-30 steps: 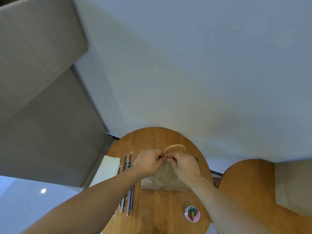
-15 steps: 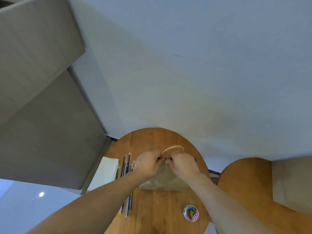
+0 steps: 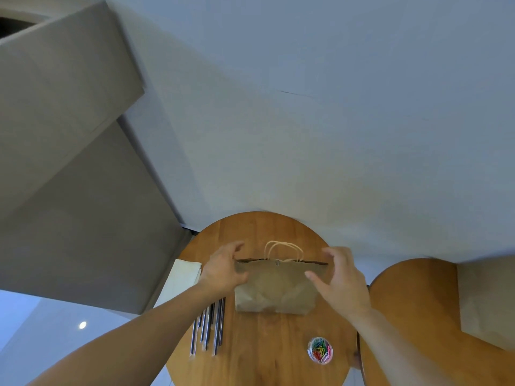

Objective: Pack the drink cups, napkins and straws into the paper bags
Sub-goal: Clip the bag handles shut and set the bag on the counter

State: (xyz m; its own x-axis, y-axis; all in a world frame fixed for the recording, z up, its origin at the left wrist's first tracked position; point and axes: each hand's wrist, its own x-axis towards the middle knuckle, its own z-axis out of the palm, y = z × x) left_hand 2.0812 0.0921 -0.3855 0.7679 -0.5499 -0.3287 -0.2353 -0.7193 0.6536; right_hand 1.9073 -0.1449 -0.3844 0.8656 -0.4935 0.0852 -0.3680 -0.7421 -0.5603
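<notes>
Closest to you on the wooden counter [image 3: 259, 363] sits a small clear tub of coloured paper clips [image 3: 320, 350], near the right edge. To its left, a row of dark straws [image 3: 209, 327] in clear wrappers lies lengthwise, partly under your left forearm.

Beyond these, the brown paper bag [image 3: 274, 291] stands in the middle of the counter, its near face crumpled and its top edge pressed together in a straight line. Your left hand [image 3: 224, 270] is at the bag's left upper corner: the thumb lies against the near face and the fingers [image 3: 237, 247] are loosely curved above the rim, closed on nothing. Your right hand [image 3: 344, 280] is at the right upper corner, thumb stretched over the near face, fingers [image 3: 330, 253] spread and reaching past the rim, also gripping nothing. I cannot tell whether they touch the paper.

Left of the left hand, a stack of white napkins [image 3: 182, 280] lies at the counter's edge. The bag's pale cord handles [image 3: 282, 249] arch up behind its rim. To the right, a second rounded wooden counter [image 3: 412, 302] sits just beside the first. A pale wall [image 3: 306, 135] rises beyond.
</notes>
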